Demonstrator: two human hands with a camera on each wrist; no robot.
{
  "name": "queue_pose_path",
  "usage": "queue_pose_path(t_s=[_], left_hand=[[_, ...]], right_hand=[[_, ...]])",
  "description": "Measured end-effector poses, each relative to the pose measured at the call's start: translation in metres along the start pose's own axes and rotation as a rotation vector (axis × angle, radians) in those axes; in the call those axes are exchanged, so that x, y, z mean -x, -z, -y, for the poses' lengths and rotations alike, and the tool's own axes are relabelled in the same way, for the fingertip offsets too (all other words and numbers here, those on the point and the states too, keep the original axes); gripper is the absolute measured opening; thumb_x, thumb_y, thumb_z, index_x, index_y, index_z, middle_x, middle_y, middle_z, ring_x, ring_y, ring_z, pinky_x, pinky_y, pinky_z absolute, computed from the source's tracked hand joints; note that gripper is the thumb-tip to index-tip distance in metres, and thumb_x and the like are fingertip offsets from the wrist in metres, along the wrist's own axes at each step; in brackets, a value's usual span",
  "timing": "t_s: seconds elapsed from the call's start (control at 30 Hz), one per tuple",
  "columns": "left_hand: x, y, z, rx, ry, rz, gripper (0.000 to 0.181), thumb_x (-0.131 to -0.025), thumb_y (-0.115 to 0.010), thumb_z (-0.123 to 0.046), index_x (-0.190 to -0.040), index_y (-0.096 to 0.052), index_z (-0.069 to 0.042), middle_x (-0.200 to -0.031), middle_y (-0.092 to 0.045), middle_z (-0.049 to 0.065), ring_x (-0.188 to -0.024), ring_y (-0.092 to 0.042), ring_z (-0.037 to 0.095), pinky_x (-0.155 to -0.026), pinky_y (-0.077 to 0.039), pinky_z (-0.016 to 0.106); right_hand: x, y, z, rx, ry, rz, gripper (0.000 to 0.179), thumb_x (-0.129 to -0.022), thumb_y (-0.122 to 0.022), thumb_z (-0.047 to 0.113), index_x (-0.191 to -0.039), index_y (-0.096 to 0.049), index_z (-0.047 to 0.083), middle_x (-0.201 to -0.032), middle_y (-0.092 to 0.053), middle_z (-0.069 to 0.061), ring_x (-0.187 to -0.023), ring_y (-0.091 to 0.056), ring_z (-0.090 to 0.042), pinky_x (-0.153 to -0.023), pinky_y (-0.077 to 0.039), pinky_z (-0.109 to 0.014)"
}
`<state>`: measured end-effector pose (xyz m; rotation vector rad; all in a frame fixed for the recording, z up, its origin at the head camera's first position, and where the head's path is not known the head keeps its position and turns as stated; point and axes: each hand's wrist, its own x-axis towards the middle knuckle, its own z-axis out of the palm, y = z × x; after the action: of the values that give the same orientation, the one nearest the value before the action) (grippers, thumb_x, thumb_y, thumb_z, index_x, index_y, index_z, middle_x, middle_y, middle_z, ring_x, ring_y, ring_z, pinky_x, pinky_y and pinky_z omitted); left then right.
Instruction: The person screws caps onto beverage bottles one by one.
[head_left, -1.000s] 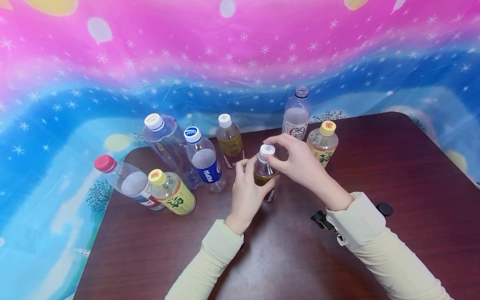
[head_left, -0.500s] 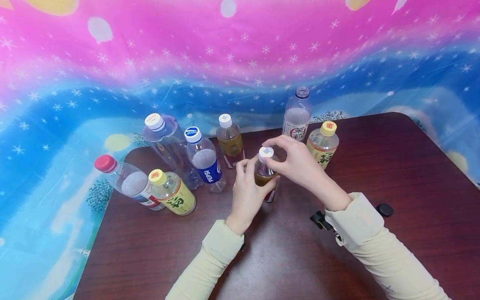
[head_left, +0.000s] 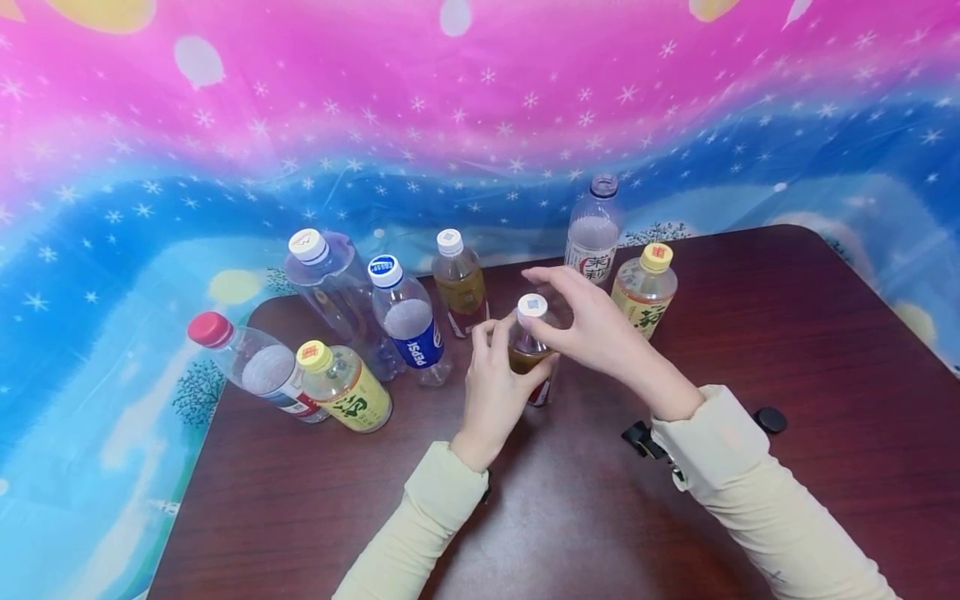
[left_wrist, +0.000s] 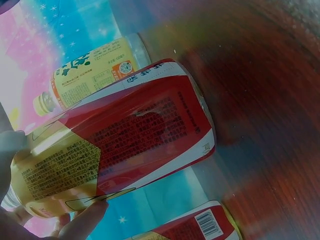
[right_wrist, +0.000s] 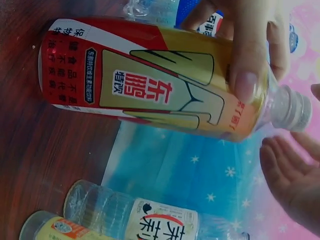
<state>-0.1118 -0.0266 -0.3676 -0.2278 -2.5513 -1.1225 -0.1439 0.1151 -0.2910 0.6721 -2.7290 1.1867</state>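
My left hand (head_left: pixel 495 387) grips the upper body of a red-and-gold labelled drink bottle (right_wrist: pixel 150 80), which stands upright on the table. Its thumb and fingers wrap the sides just below the shoulder. A white cap (head_left: pixel 532 305) sits on the bottle's neck. Around that cap, the right hand (head_left: pixel 600 321) is loosely spread, thumb close to the near side and index finger raised beyond the far side. In the right wrist view, right fingertips (right_wrist: pixel 268 150) show beside the cap with a gap between.
To the left stand a red-capped bottle (head_left: pixel 258 358), a yellow-labelled bottle (head_left: pixel 360 400), a large clear bottle (head_left: pixel 337 292) and a Pepsi bottle (head_left: pixel 416 337). A similar drink bottle (head_left: pixel 459 287) is behind. At right are an uncapped bottle (head_left: pixel 592 237), another yellow-capped bottle (head_left: pixel 645 292) and a black disc (head_left: pixel 770 419).
The right hand's fingers have loosened from the cap and spread apart, with the index finger lifted away. The left hand and the bottle have stayed in place.
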Motion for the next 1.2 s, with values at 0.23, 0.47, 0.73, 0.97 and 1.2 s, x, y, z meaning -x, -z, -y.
queue_pose_path(t_s=[0.23, 0.47, 0.73, 0.97, 1.2], left_hand=[[0.0006, 0.0016, -0.0012, -0.007, 0.002, -0.007, 0.066, -0.077, -0.078, -0.039, -0.133, -0.049, -0.016, -0.115, -0.046, 0.011, -0.099, -0.063, 0.030, -0.084, -0.056, 0.043], [0.0011, 0.0018, -0.0018, -0.004, 0.005, -0.003, 0.067, -0.077, -0.078, -0.037, -0.133, -0.049, -0.016, -0.115, -0.046, 0.011, -0.099, -0.063, 0.029, -0.085, -0.055, 0.042], [0.0020, 0.0017, -0.0020, -0.004, 0.001, 0.005, 0.067, -0.077, -0.078, -0.037, -0.133, -0.048, -0.015, -0.115, -0.046, 0.011, -0.098, -0.063, 0.028, -0.086, -0.056, 0.041], [0.0014, 0.0015, -0.0014, -0.018, -0.006, -0.002, 0.067, -0.078, -0.078, -0.038, -0.132, -0.048, -0.015, -0.115, -0.046, 0.012, -0.098, -0.063, 0.029, -0.084, -0.056, 0.042], [0.0010, 0.0007, -0.0017, -0.007, 0.013, 0.023, 0.068, -0.078, -0.078, -0.037, -0.134, -0.046, -0.016, -0.117, -0.046, 0.012, -0.101, -0.063, 0.030, -0.088, -0.055, 0.043]], right_hand=[[0.0034, 0.0076, -0.0020, 0.036, 0.093, 0.056, 0.040, -0.086, -0.063, 0.009, -0.126, -0.062, 0.007, -0.127, -0.061, -0.013, -0.118, -0.057, -0.027, -0.099, -0.047, -0.045], [0.0005, 0.0098, 0.0015, 0.082, 0.034, 0.026, 0.035, -0.084, -0.071, 0.016, -0.117, -0.067, 0.007, -0.116, -0.067, -0.012, -0.107, -0.063, -0.027, -0.090, -0.051, -0.044], [-0.0030, 0.0040, 0.0014, 0.049, -0.030, -0.001, 0.038, -0.080, -0.076, 0.020, -0.110, -0.061, 0.002, -0.109, -0.063, -0.013, -0.100, -0.059, -0.026, -0.088, -0.048, -0.043], [-0.0010, 0.0043, -0.0059, -0.014, 0.104, 0.111, 0.046, -0.089, -0.060, 0.010, -0.134, -0.053, 0.006, -0.139, -0.051, -0.015, -0.128, -0.049, -0.030, -0.106, -0.041, -0.050], [0.0003, 0.0090, -0.0057, 0.010, 0.097, 0.116, 0.040, -0.088, -0.059, 0.010, -0.128, -0.060, 0.008, -0.126, -0.061, -0.013, -0.113, -0.059, -0.026, -0.095, -0.048, -0.046]])
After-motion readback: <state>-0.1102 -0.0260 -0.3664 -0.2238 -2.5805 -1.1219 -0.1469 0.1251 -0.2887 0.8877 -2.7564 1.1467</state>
